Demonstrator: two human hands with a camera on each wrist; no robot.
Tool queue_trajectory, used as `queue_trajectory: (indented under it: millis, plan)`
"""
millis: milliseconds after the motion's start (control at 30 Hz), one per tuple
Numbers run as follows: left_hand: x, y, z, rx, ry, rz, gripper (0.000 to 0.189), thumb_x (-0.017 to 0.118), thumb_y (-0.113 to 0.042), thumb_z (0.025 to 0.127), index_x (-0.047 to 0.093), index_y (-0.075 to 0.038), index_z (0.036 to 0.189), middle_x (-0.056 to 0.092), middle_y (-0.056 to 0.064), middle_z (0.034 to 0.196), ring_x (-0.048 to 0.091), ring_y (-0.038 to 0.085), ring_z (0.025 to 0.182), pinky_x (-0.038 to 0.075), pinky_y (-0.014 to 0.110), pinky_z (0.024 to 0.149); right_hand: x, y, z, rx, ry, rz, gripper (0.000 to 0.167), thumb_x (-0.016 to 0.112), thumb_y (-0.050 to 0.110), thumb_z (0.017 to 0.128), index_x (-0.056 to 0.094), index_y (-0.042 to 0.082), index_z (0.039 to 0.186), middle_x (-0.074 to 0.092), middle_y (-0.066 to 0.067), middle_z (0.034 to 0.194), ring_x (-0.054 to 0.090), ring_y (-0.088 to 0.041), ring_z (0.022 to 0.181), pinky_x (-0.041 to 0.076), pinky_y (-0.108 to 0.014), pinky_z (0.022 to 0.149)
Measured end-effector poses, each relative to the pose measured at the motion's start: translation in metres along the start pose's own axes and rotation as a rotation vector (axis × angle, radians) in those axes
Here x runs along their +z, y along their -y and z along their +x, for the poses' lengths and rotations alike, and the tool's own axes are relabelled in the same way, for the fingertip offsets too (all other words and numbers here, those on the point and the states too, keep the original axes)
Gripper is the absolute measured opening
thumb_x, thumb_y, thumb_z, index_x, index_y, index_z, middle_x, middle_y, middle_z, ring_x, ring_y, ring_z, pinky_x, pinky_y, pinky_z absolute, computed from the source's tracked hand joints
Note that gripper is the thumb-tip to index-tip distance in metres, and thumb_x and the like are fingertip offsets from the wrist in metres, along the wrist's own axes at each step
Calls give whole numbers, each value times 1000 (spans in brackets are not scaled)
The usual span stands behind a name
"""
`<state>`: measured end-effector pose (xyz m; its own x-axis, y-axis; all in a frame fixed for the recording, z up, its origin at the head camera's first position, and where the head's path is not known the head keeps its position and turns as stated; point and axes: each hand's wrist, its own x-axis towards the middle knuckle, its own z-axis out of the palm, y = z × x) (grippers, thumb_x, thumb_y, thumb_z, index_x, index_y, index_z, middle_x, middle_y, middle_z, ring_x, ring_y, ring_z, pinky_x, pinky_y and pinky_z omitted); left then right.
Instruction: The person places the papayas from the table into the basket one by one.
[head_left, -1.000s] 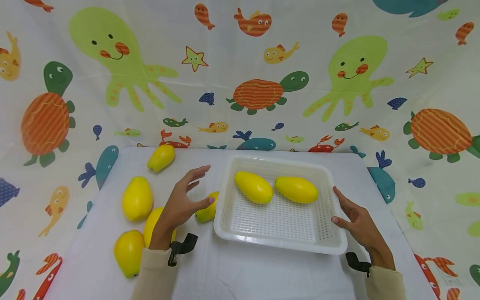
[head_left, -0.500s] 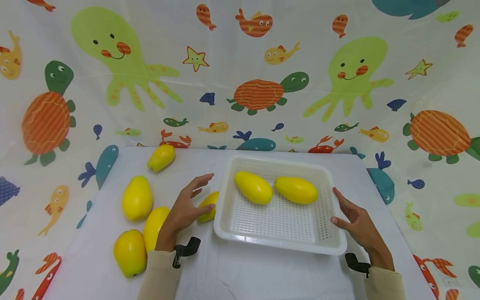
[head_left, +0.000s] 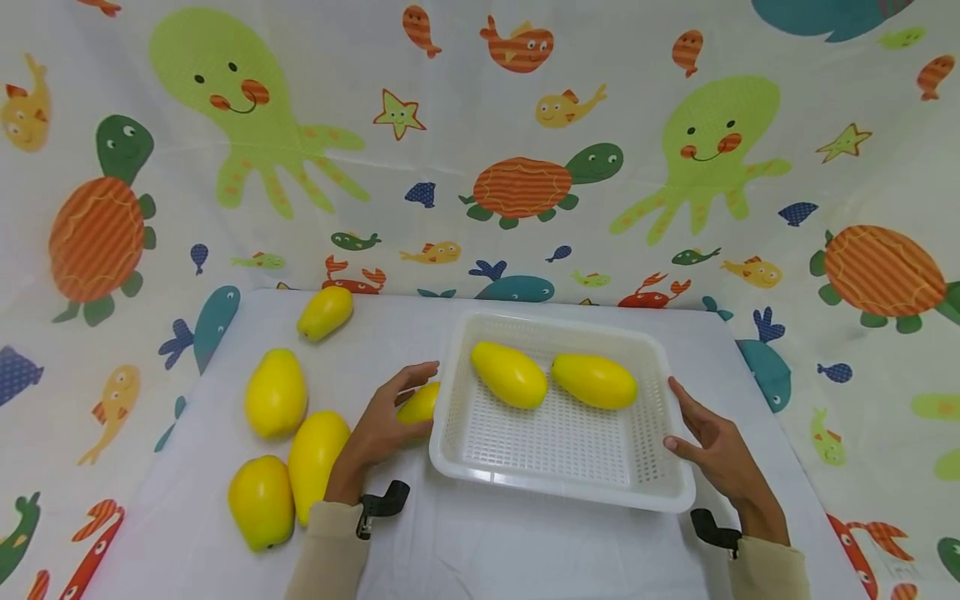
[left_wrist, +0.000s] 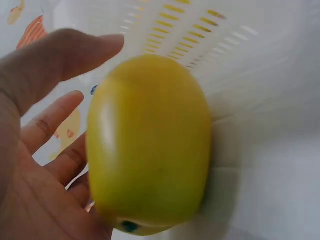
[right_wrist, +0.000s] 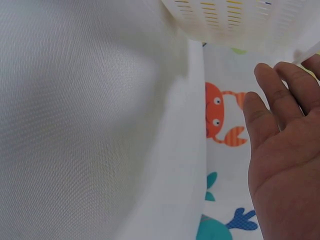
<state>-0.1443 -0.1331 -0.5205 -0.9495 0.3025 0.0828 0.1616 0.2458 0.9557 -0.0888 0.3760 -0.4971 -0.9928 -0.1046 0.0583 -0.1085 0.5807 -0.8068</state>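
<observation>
A white perforated plastic basket (head_left: 555,490) holds two smooth yellow oval fruits, the left one (head_left: 510,375) slanted and the right one (head_left: 595,382) nearly level. Against its left side lies another yellow fruit (head_left: 422,403), partly hidden by the rim. My left hand (head_left: 378,429) reaches beside that fruit with thumb and fingers spread. Seen from the left wrist, the fruit (left_wrist: 150,140) is greenish toward its lower end, with a dark green spot; the thumb stands off its surface. My right hand (head_left: 726,450) is at the basket's right rim, fingers extended along the outside and thumb near the edge.
Several more yellow fruits lie on the left of the white-covered table (head_left: 517,550): a small one (head_left: 326,313) at the back, others (head_left: 276,393) nearer the front. A printed sea-animal cloth (head_left: 442,100) hangs behind and around the table.
My left hand has moved right and slightly toward the front, lowering beside the fruit at the basket's left side. The right hand and basket have stayed in place.
</observation>
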Motion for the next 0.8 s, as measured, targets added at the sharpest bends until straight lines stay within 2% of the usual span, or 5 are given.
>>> queue_trajectory:
  millis: [200, 400, 600, 800]
  plan:
    - [8, 6, 0, -57, -8, 9, 79, 91, -32, 84, 53, -33, 153, 53, -3, 160, 48, 27, 148, 35, 59, 127, 2, -1, -1, -1, -2, 2, 89, 79, 12, 96, 29, 31, 168, 28, 2, 176, 30, 10, 152, 36, -10, 111]
    - [11, 7, -3, -104, -37, 61, 77, 90, -29, 84, 55, -33, 152, 55, -1, 158, 51, 29, 142, 39, 60, 124, 2, -2, -2, 0, -3, 3, 89, 78, 12, 96, 28, 32, 168, 28, 3, 176, 30, 9, 153, 37, -11, 111]
    - [5, -1, -7, -132, -159, 105, 72, 83, -17, 85, 56, -28, 152, 55, 2, 158, 51, 31, 142, 40, 59, 124, 2, -1, -2, -6, 1, 13, 89, 78, 11, 96, 28, 29, 168, 27, 1, 176, 30, 10, 152, 37, -12, 111]
    - [-7, -17, -11, -83, -229, 67, 71, 83, -15, 89, 55, -26, 153, 55, 1, 158, 50, 27, 142, 42, 55, 123, 1, 0, -1, -22, -3, 14, 89, 78, 10, 96, 28, 26, 168, 27, -1, 176, 30, 12, 150, 36, -9, 111]
